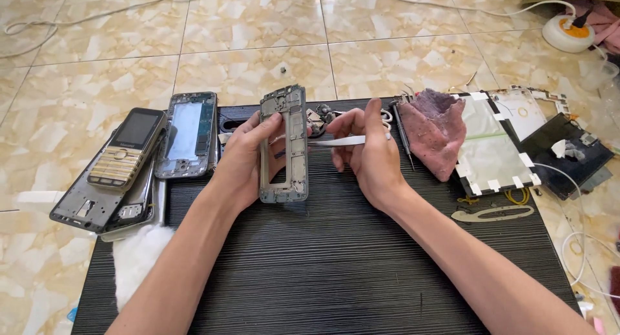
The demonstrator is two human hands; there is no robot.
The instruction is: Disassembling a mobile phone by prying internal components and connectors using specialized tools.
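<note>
Centre frame: left hand [248, 157] clamps grey phone mid-frame [284, 144] upright over black ribbed mat [336, 257]. Right hand [368, 151] pinches white tweezers [342, 141], tip at the frame's opening. Step judged: picking out a part; next needs a steady tip.

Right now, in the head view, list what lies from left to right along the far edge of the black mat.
Keypad phone → blue-edged phone frame → left hand holding a grey phone frame → right hand with tweezers → pink cloth → white taped panel → dark screen panel.
</note>
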